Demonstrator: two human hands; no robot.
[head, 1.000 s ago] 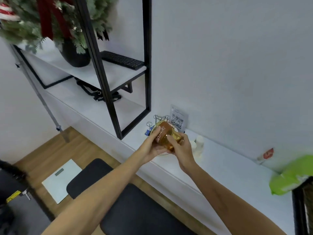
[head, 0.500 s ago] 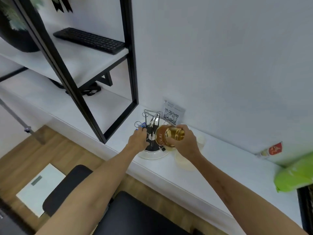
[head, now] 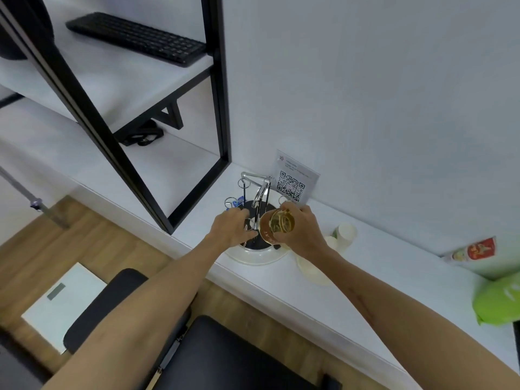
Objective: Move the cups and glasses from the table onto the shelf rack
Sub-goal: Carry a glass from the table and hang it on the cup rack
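Glass (head: pixel 277 226): amber, brown label band, tilted, gripped in right hand (head: pixel 304 235) over cup rack (head: pixel 257 198) on white table (head: pixel 323 299). Left hand (head: pixel 229 228) rests fingers on rack base, grasp unclear.

L hand (head: pixel 232 229) left the amber glass (head: pixel 277 226), now on rack (head: pixel 260 192); R grip (head: pixel 302 232) alone.

Both arms outstretched, left hand (head: pixel 232 228) and right hand (head: pixel 302 233) fingers curled
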